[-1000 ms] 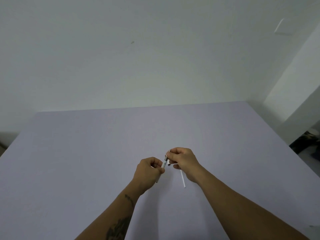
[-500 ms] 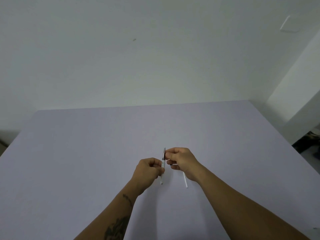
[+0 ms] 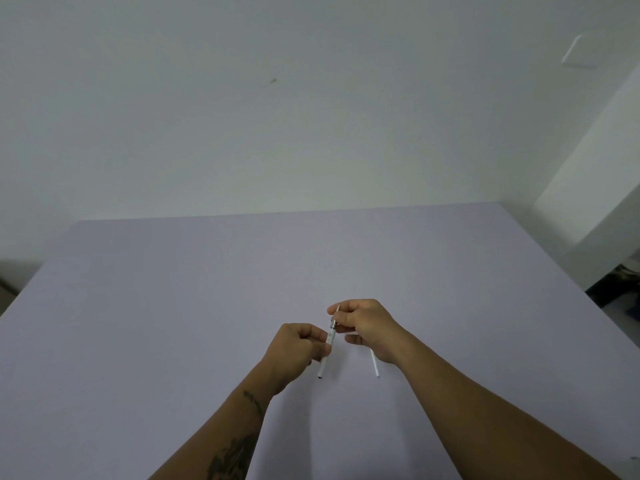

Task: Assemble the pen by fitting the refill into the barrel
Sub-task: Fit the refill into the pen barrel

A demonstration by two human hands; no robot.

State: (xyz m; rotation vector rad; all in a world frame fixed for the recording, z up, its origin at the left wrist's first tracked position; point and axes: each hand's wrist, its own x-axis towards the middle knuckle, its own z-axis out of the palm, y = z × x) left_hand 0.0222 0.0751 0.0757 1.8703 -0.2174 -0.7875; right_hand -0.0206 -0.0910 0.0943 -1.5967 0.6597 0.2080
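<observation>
Right hand (image 3: 363,323) has risen, pinching the barrel (image 3: 327,348) beside left hand (image 3: 298,348)

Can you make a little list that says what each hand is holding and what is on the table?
left hand: closed around the white pen barrel, which points down and toward the person
right hand: pinching the pen's upper end, with its dark and metal parts
also in right hand: thin white stick, perhaps the refill, sticking out below the palm
table: plain lilac top
pen finished: cannot tell
</observation>
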